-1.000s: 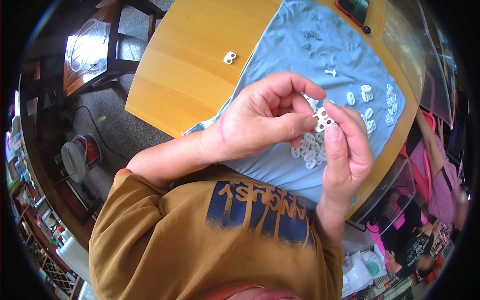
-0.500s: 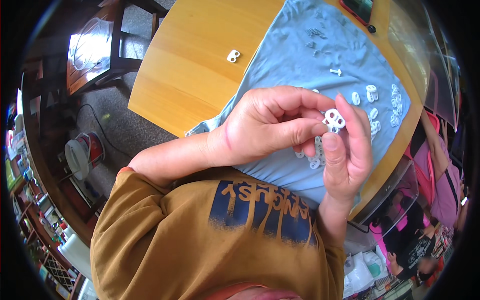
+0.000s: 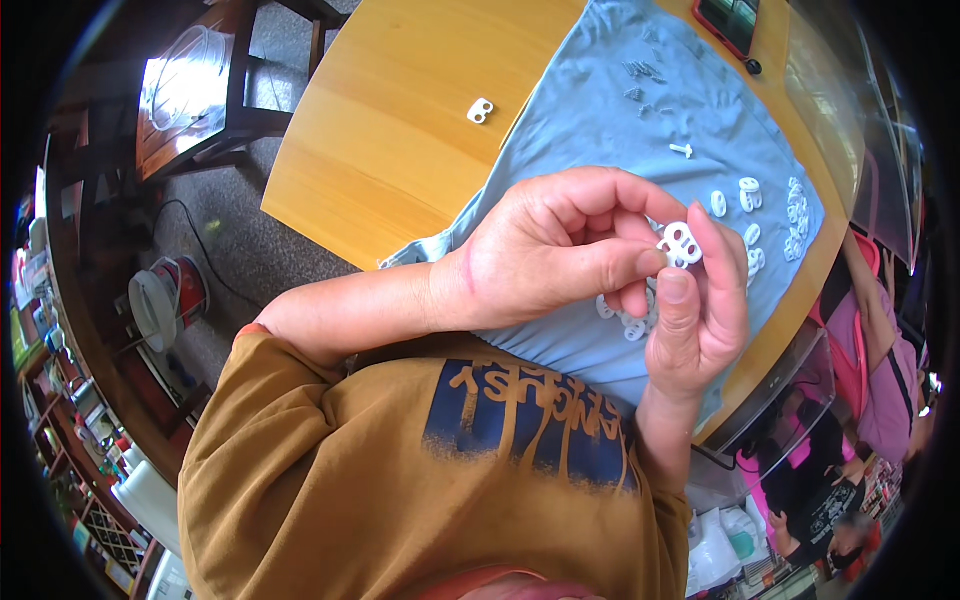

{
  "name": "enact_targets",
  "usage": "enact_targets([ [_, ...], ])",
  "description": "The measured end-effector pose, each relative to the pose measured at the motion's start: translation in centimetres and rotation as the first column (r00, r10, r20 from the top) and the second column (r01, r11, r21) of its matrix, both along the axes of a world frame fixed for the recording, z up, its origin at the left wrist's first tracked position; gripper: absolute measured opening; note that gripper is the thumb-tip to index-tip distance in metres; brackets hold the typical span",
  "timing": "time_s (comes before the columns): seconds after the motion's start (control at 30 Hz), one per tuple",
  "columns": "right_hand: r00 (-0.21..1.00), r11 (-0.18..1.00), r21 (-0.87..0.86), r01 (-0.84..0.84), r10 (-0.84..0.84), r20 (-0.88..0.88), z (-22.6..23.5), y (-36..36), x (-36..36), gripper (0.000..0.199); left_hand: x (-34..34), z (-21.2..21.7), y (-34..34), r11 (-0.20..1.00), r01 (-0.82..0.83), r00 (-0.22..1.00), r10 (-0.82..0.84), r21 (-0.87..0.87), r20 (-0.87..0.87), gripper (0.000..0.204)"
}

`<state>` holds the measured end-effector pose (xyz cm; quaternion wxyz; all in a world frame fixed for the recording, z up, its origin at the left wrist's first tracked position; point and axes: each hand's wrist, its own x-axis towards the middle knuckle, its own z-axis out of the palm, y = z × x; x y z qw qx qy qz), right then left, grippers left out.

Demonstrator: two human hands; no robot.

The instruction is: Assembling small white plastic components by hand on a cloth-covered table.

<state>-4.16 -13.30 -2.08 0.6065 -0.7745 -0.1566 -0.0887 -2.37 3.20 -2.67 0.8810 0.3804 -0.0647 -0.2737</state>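
Yellow-brown wood of the table (image 3: 370, 150) spreads across the top, its right part covered by a rumpled blue cloth (image 3: 600, 110). Over the cloth, the left hand (image 3: 545, 250) and right hand (image 3: 705, 330) come together, thumb and forefinger of each pinching the same small object. Partly hidden below them lies a heap of white rings (image 3: 634, 328); a cluster of white parts (image 3: 797, 220) sits along the cloth's right edge, some white ovals (image 3: 750, 195) closer in. Pinched between both hands is a holed white piece (image 3: 683, 244), apparently being worked on. Another two-holed piece (image 3: 480, 110) lies alone on bare wood; whether it is finished, I cannot tell. Farther up lies a white pin (image 3: 682, 151). With so many loose parts, much seems left.
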Motion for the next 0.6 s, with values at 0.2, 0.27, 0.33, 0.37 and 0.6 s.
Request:
enact_targets([
  [0.2,0.999,1.0,0.023,-0.007,0.006,0.041,-0.14,-0.01,0.04,0.032,-0.54,0.41,0.15,1.0,0.0,1.0,0.0,0.022,0.02,0.033],
  [0.27,0.986,0.999,0.0,-0.036,0.035,0.164,-0.45,-0.03,0.32,0.033,-0.7,0.54,0.19,0.996,-0.04,0.985,0.026,0.079,0.17,0.033],
  [0.33,0.987,1.0,-0.007,-0.019,0.02,0.159,-0.46,0.11,0.05,0.034,-0.72,0.57,0.14,0.994,-0.064,0.973,0.043,0.089,0.229,0.033],
  [0.37,0.988,1.0,-0.017,0.0,0.002,0.153,-0.47,0.13,-0.07,0.034,-0.71,0.57,0.1,0.992,-0.077,0.966,0.049,0.101,0.254,0.032],
  [0.6,0.983,0.997,-0.066,0.036,-0.024,0.184,-0.39,0.39,-0.4,0.032,-0.94,0.2,-0.16,0.989,-0.092,0.953,0.055,0.113,0.298,0.027],
])
